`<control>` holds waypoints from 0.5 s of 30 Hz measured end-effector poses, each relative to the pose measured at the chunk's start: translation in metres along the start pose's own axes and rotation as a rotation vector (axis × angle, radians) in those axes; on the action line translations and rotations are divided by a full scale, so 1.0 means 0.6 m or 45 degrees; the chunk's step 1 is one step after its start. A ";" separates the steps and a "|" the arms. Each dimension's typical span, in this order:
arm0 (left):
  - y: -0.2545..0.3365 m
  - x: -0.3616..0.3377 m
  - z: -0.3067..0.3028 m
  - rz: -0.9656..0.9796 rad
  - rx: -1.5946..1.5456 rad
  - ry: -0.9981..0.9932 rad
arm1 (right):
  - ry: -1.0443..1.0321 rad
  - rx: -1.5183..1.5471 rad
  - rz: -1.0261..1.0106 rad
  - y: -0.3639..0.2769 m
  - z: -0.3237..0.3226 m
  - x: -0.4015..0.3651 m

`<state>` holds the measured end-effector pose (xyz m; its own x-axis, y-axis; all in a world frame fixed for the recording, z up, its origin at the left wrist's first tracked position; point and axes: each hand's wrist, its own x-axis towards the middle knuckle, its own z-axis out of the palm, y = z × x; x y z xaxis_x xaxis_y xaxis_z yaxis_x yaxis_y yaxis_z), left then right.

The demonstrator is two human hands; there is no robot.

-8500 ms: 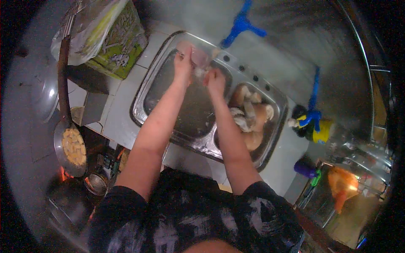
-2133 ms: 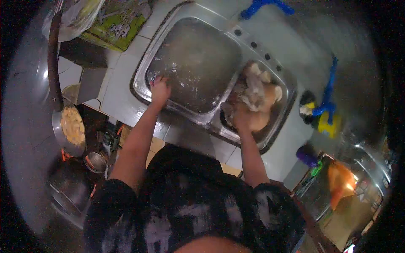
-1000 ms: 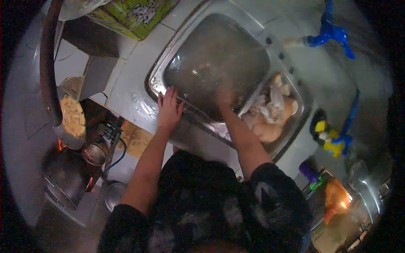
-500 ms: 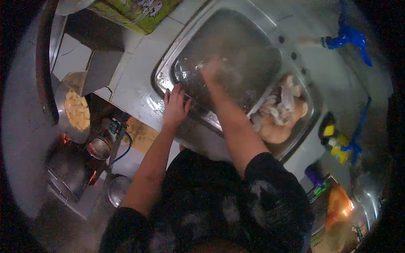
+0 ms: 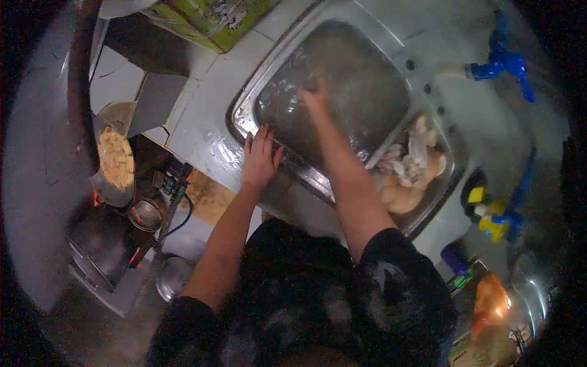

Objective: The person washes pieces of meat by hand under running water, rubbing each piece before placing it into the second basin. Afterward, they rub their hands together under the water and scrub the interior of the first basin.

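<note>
My left hand (image 5: 260,160) lies flat on the near-left rim of the metal sink (image 5: 244,113), fingers stretched out and holding nothing. Inside the large basin, my right hand (image 5: 315,101) is over or in murky, shiny water (image 5: 361,79). Its fingers look curled round a dark patch, blurred, and I cannot make out what it is. To the right, raw, pale meat that looks like chicken (image 5: 408,162) fills the smaller basin.
A blue tap (image 5: 502,66) stands at the upper right. A yellow bottle (image 5: 489,227) is right of the sink. At left, a pan of yellowish pieces (image 5: 116,160) sits over a flame, near a dark pot (image 5: 101,248). A green box (image 5: 214,24) stands at the top.
The view has shifted slightly, moving the scene a little right and down. My right hand has moved a little within the large basin. My left hand stays on the rim.
</note>
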<state>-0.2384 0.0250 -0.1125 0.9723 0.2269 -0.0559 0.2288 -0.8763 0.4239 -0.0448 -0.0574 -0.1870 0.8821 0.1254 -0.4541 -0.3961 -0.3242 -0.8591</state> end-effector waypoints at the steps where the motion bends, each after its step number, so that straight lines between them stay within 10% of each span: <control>1: 0.003 0.000 -0.002 0.004 0.004 -0.001 | -0.001 -0.003 -0.011 0.009 -0.015 -0.004; 3: 0.002 -0.002 -0.002 0.021 0.001 0.009 | -0.405 0.724 0.169 0.019 -0.049 -0.018; 9: 0.038 0.069 0.001 -0.048 -0.264 0.262 | -0.903 1.324 0.316 -0.106 -0.160 -0.131; 11: 0.111 0.141 -0.051 -0.774 -1.461 0.019 | -0.930 1.425 0.304 -0.129 -0.188 -0.150; 15: 0.194 0.249 -0.099 -0.585 -2.567 -0.475 | -1.017 1.671 0.223 -0.154 -0.250 -0.158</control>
<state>-0.0695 -0.0177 -0.0176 0.8938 -0.0589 -0.4446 0.2916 0.8294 0.4765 -0.0537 -0.1802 -0.0293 0.6103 0.7654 -0.2042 -0.7918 0.5819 -0.1855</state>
